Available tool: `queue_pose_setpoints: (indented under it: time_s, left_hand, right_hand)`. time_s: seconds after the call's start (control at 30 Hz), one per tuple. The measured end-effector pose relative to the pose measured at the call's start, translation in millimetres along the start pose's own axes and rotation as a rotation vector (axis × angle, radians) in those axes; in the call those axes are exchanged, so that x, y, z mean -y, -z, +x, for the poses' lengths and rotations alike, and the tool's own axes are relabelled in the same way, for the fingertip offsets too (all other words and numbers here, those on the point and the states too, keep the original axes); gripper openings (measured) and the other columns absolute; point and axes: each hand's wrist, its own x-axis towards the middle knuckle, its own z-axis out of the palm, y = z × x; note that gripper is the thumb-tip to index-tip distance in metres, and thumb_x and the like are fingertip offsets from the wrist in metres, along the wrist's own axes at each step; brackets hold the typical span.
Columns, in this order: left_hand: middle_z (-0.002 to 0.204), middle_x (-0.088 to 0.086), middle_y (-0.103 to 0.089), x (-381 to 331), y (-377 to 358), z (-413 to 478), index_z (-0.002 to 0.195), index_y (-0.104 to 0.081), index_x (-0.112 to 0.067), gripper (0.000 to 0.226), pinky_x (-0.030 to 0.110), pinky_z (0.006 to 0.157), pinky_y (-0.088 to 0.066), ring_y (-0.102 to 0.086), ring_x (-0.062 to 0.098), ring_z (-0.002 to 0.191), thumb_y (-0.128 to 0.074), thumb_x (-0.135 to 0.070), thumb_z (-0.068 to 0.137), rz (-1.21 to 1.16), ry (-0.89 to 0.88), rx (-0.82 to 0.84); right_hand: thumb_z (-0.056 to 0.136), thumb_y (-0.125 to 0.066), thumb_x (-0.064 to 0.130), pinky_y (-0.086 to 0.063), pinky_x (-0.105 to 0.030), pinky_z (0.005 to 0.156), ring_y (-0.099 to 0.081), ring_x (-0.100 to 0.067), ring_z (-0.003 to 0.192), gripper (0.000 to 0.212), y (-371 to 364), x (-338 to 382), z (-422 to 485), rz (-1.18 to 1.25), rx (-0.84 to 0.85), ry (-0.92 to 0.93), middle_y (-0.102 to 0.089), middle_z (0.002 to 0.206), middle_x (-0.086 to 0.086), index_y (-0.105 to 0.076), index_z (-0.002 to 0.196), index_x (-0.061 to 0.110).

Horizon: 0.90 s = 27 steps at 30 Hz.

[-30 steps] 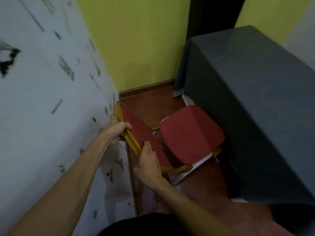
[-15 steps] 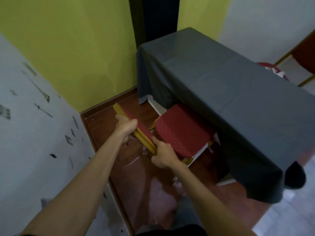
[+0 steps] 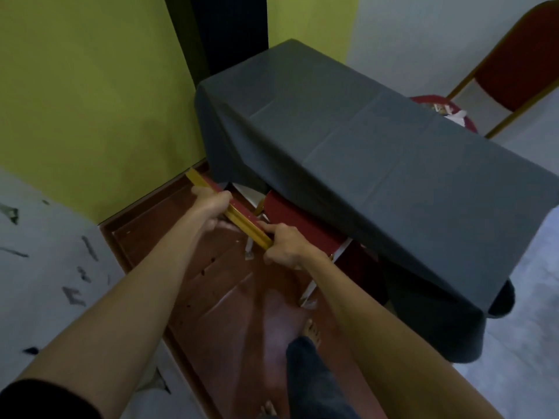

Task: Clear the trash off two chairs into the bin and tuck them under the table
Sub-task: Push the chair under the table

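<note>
A red chair with a gold frame (image 3: 242,216) stands at the long table draped in a dark grey cloth (image 3: 378,164). Most of its red seat (image 3: 302,228) lies under the cloth's edge. My left hand (image 3: 211,204) grips the top rail of the backrest near its far end. My right hand (image 3: 284,246) grips the same rail at its near end. A second red chair (image 3: 514,71) stands beyond the table at the right, with white crumpled trash (image 3: 453,113) on its seat.
A yellow-green wall and a dark doorway lie behind the table. A white scuffed wall (image 3: 45,267) runs along the left. The floor is red-brown (image 3: 211,297) here and pale grey at the right. My bare foot (image 3: 311,331) and dark trouser leg are below.
The chair has slid toward the table, so its seat has gone mostly under the cloth. Both hands stayed on the backrest rail. My view has pulled back and swung right.
</note>
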Motion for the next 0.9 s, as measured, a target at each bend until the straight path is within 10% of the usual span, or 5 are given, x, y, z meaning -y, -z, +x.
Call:
queue_pose_setpoints:
  time_s: [0.5, 0.73, 0.9]
  left_hand:
    - [0.096, 0.013, -0.059, -25.3, -19.8, 38.3, 0.118, -0.017, -0.024, 0.042, 0.042, 0.046, -0.060, -0.068, 0.028, 0.073, -0.049, -0.007, 0.095, 0.078, -0.077, -0.061]
    - [0.110, 0.015, -0.059, -22.9, -22.2, 34.6, 0.138, -0.018, -0.019, 0.057, 0.045, 0.050, -0.060, -0.068, 0.029, 0.085, -0.052, -0.007, 0.094, 0.015, -0.083, -0.080]
    - [0.147, 0.019, -0.042, -22.0, -31.4, 20.9, 0.156, 0.009, -0.021, 0.084, 0.052, 0.092, -0.056, -0.059, 0.036, 0.119, -0.051, -0.015, 0.098, 0.174, -0.154, -0.176]
  right_hand:
    - [0.076, -0.070, 0.019, -0.047, -0.036, 0.108, -0.055, -0.033, 0.133, 0.095, 17.7, -16.8, 47.0, -0.006, -0.054, 0.052, -0.058, 0.146, -0.010, -0.028, 0.160, 0.037]
    - [0.076, -0.075, 0.021, -0.053, -0.041, 0.105, -0.058, -0.031, 0.128, 0.097, 18.1, -20.0, 45.2, 0.026, -0.054, 0.071, -0.054, 0.147, -0.009, -0.027, 0.160, 0.034]
    - [0.082, -0.081, 0.031, -0.051, -0.026, 0.088, -0.059, -0.021, 0.119, 0.092, 13.9, -29.1, 33.2, 0.129, -0.095, 0.061, -0.051, 0.147, -0.004, -0.031, 0.159, 0.034]
